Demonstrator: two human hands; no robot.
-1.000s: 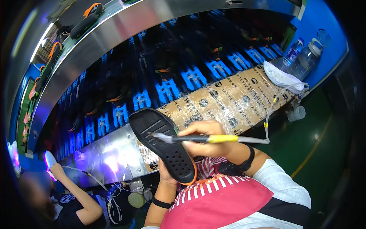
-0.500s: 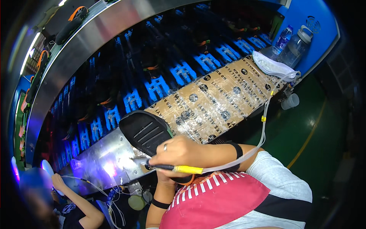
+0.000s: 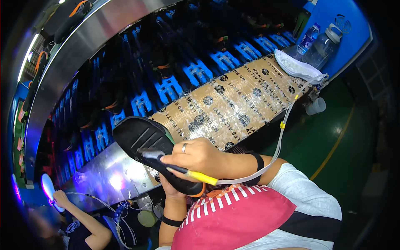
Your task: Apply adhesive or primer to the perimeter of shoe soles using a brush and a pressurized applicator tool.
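Note:
A long black shoe sole (image 3: 135,133) with grooves across it and a bit of green and orange at its edges lies tilted before me. My left hand (image 3: 171,189) grips it from below near the orange-edged end; most of its fingers are hidden behind the sole. My right hand (image 3: 199,156), with a ring on one finger, is closed on a brush (image 3: 181,169) with a dark handle and a yellow-wrapped end. The brush's pale bristles (image 3: 152,154) touch the sole's middle. A clear hose (image 3: 266,166) runs from the handle's end up to the far right.
A cardboard-covered ledge (image 3: 233,102) runs along a dark machine bed with several blue-lit brackets (image 3: 198,74). A white sole (image 3: 298,68), a bottle (image 3: 309,39) and a clear jug (image 3: 325,48) sit at its far right. At left, another person's hand (image 3: 62,199) holds a glowing pale sole (image 3: 48,187).
The black sole has shifted left and turned to show more of its length. My right hand has brought the brush from beside the sole onto its middle.

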